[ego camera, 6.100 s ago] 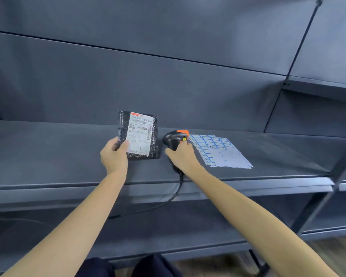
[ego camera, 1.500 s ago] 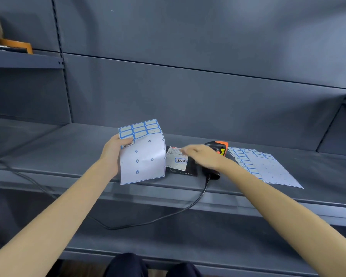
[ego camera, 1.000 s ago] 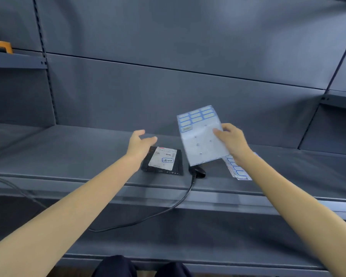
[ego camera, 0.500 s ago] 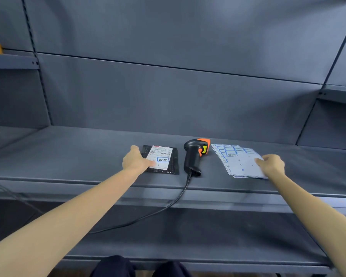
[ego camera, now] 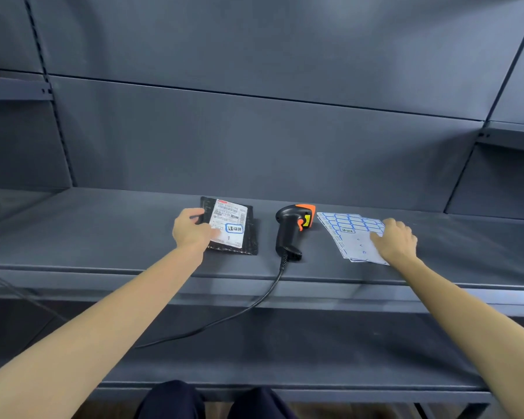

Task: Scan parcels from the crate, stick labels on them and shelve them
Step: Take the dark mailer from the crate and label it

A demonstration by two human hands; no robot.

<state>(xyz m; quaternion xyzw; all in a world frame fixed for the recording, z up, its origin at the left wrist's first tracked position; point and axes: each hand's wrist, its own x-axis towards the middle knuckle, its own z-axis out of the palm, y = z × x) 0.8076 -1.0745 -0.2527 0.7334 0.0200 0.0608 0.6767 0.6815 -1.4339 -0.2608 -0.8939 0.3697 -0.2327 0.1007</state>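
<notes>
A small black parcel (ego camera: 246, 237) with a white shipping slip and a blue-framed label stuck on it sits on the grey shelf (ego camera: 103, 237). My left hand (ego camera: 191, 230) grips its left edge, with its far end tilted up off the shelf. A black and orange barcode scanner (ego camera: 291, 228) lies just right of the parcel, its cable hanging over the shelf's front edge. Further right is a stack of blue-bordered label sheets (ego camera: 349, 234). My right hand (ego camera: 396, 239) rests flat on the stack's right side, fingers spread.
The grey back panel rises behind the shelf. A lower shelf (ego camera: 254, 352) runs beneath, with the scanner cable (ego camera: 230, 316) trailing across it. Side shelves stand at the upper left (ego camera: 12, 86) and upper right (ego camera: 515, 131). My dark-clad knees (ego camera: 212, 400) show at the bottom.
My right hand laid the label sheet back on the stack and stays on it. My left hand has closed on the labelled parcel and tipped its far end up.
</notes>
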